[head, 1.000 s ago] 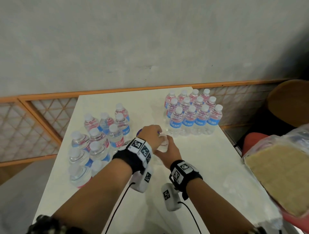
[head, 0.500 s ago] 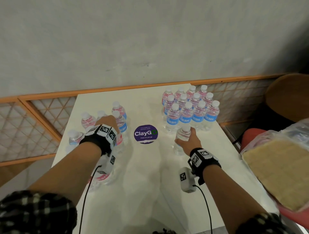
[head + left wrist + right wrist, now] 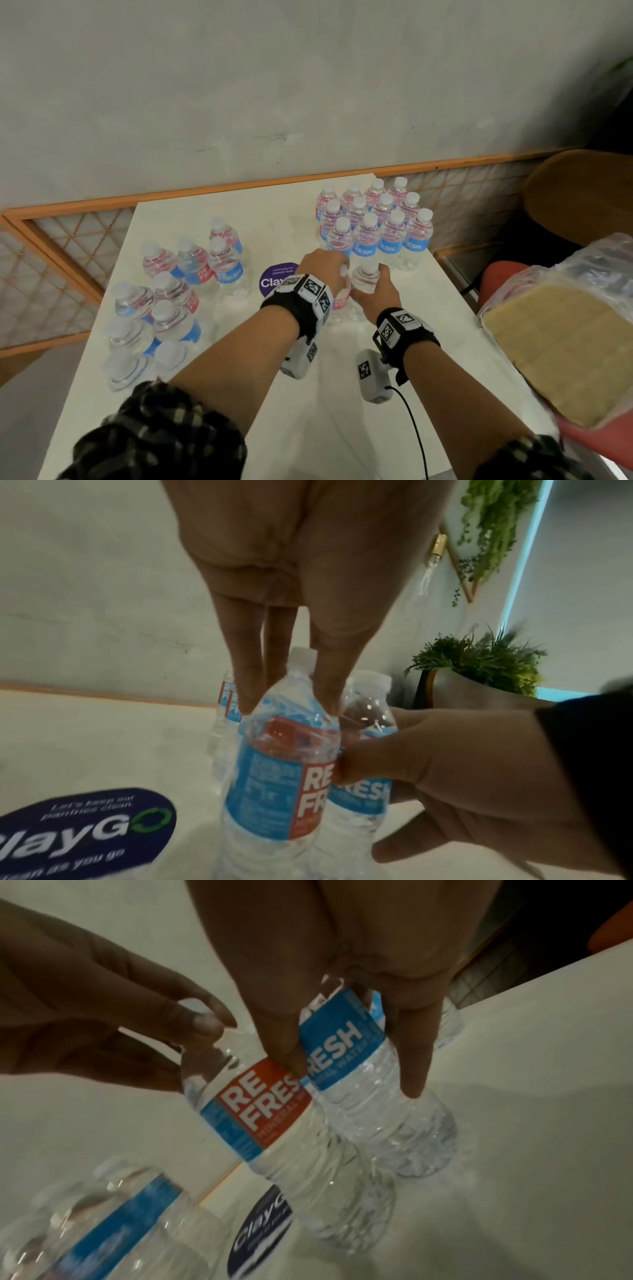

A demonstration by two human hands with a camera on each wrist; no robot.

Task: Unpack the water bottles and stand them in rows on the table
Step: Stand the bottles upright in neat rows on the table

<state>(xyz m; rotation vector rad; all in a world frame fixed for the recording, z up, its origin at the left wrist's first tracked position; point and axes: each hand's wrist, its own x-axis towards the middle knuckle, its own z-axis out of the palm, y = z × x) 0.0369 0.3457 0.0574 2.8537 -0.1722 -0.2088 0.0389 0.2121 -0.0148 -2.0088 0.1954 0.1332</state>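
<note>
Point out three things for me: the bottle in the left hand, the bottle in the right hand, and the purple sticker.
Left-hand bottle (image 3: 274,772): left wrist view, on its blue label.
Right-hand bottle (image 3: 346,1039): right wrist view, on its blue label.
Purple sticker (image 3: 270,281): head view, on its visible left part.

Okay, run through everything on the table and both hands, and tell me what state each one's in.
Left hand: grips a bottle near its top.
Right hand: grips a second bottle.
Left bottle: upright, capped.
Right bottle: upright, beside the left one.
Right block: upright, neat rows.
Left group: upright, loose.
</note>
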